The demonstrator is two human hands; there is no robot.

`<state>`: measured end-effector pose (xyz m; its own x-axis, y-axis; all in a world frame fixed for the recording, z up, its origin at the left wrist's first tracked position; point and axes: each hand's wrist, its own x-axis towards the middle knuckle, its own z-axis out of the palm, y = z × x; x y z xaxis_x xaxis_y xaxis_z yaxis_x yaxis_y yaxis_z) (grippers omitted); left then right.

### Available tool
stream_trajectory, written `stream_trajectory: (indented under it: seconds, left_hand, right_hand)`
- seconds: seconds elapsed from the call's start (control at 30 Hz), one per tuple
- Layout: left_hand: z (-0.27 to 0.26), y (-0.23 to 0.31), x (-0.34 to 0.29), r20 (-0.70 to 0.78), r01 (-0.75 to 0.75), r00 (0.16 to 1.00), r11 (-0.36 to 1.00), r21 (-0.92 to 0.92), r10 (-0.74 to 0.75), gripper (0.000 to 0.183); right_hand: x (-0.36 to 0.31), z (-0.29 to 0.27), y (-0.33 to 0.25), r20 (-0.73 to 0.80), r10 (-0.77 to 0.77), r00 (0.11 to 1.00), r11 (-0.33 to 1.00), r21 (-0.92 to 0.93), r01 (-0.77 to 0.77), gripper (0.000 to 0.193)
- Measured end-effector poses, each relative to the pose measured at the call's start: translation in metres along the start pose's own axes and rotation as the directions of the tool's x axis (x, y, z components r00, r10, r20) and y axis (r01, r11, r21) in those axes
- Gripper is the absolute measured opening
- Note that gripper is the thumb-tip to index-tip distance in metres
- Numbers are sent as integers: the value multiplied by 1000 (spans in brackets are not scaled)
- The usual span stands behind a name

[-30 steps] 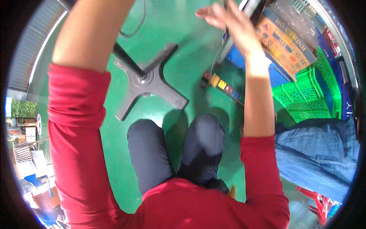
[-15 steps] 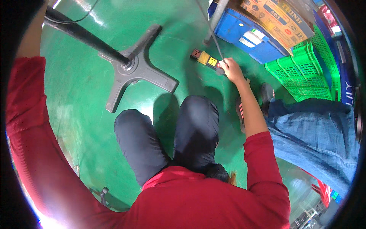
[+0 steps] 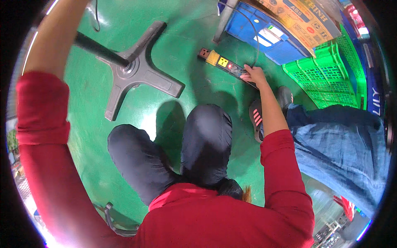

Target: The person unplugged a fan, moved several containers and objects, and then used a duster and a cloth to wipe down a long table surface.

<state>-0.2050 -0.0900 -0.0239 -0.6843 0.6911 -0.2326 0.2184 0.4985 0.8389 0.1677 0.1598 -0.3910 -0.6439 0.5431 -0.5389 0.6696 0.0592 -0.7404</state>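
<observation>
My right hand (image 3: 254, 75) is reached out low over the floor, with its fingers closed round the end of a thin dark cable (image 3: 258, 46). Whether a plug sits between the fingertips is hidden. The fingertips are right at the near end of a power strip (image 3: 222, 62), black with yellow and brown socket parts, which lies aslant on the floor. My left forearm (image 3: 56, 39) stretches up and out at the top left; the hand itself is beyond the picture.
A grey four-armed pedestal base (image 3: 136, 68) with a black post stands on the green floor (image 3: 198, 33) at left. A blue crate (image 3: 260, 35), a cardboard box (image 3: 295, 20) and green baskets (image 3: 326, 76) are at upper right. Beside my right arm is another person's denim-clad leg (image 3: 339, 140).
My right hand has moved slightly right and down along the power strip, and the cable has gone from taut to slack and curved. My left forearm has swung farther into view.
</observation>
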Motion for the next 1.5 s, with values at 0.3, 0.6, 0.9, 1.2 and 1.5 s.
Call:
stream_trajectory:
  seconds: [0.3,0.6,0.9,1.2,1.5]
  left_hand:
    - [166,-108,-217,650,-233,757,957,174,66,42]
    - [186,-157,-278,361,36,929,993,112,-75,36]
    - [184,-159,-282,140,-5,988,876,482,-71,33]
    - [178,-157,-292,68,33,995,872,488,-76,33]
    - [178,-156,-289,102,11,992,866,501,-72,33]
  right_hand:
    - [29,17,-15,55,-6,998,916,402,-16,37]
    - [61,28,4,79,-158,984,960,246,135,26]
    - [76,54,-8,-102,-196,975,936,275,217,19]
    - [87,56,-13,-59,-168,984,957,230,177,18]
    - [99,51,-10,-90,-236,968,954,168,248,18]
